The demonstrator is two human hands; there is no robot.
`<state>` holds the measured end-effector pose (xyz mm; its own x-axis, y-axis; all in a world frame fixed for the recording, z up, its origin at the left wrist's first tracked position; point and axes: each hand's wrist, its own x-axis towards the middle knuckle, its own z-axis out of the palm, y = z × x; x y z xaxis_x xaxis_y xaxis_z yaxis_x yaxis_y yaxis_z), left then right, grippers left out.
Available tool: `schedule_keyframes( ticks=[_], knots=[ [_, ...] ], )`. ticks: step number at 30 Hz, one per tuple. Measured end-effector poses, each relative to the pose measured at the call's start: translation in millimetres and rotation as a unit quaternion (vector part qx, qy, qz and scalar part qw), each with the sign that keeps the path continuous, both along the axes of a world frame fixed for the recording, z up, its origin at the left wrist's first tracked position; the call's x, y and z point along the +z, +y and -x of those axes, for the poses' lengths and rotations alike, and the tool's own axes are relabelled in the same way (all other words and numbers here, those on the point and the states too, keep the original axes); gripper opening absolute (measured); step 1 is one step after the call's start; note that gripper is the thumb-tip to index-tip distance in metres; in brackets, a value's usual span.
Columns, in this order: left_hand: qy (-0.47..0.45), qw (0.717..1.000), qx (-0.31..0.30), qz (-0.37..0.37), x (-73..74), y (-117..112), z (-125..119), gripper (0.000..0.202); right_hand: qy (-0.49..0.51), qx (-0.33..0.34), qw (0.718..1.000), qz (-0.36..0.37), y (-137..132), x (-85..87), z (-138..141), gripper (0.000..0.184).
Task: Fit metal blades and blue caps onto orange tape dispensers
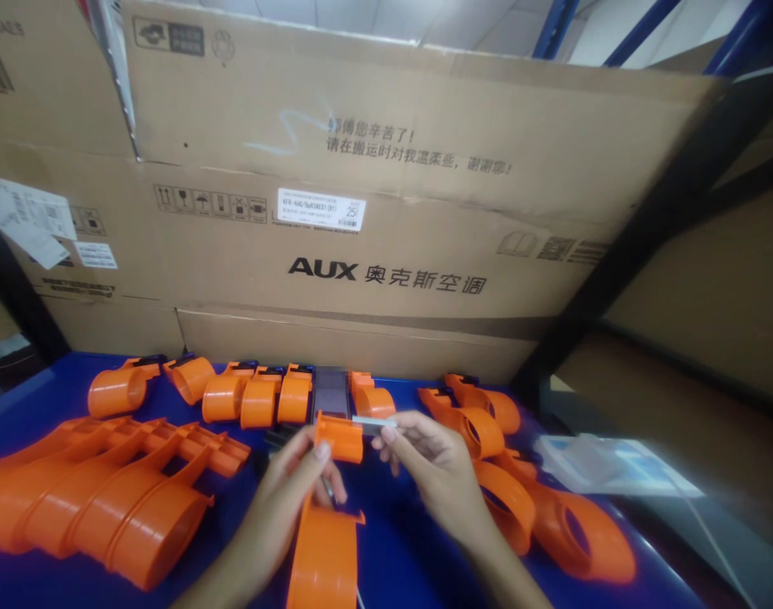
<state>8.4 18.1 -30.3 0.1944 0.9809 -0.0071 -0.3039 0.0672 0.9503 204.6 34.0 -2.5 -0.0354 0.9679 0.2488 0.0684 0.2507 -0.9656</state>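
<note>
Left hand point(291, 486): thumb and fingers closed around an orange tube point(341, 441), held above the blue table point(402, 550), near the middle of the view. Right hand point(434, 461): thumb and fingertips pinching a thin pale rod point(370, 420), its free end pointing left, at the tube's upper right edge (touching, inside or merely in front, cannot tell). Rod lies roughly level.

Directly below the left hand, a larger orange ring point(326, 558); the fingers hide whether it joins the tube. A slim dark item point(329, 491) shows under the left fingers, too blurred to name.

Around them, more orange parts. To the left, a nested stack point(155, 524), wide mouths turned toward the lower right. Along the back, a spaced row point(260, 402), dark pieces on several tops. To the right, a loose cluster point(593, 537), some overlapping. A grey slab point(331, 393) stands in the back row, beyond the hands.

Behind, a large carton point(386, 330) printed "AUX". Far right, a pale packet point(615, 465) beside the cluster.
</note>
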Motion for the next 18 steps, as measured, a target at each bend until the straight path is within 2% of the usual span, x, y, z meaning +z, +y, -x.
schedule_keyframes(
  ticks=[4,10,18],
  knots=[
    [-0.009,1.0,-0.002,0.002,-1.1,1.4,-0.5,0.037,-0.006,0.006,1.0,-0.004,-0.1,-2.2,2.7,0.03],
    [-0.034,0.999,0.035,0.022,-0.8,3.7,1.8,0.039,0.02,-0.057,0.998,-0.036,2.2,-3.8,0.0,0.023],
    [-0.046,0.998,0.022,0.023,-3.2,3.8,3.0,0.036,0.001,-0.054,0.997,-0.056,1.8,-2.6,-0.3,0.019]
  ],
)
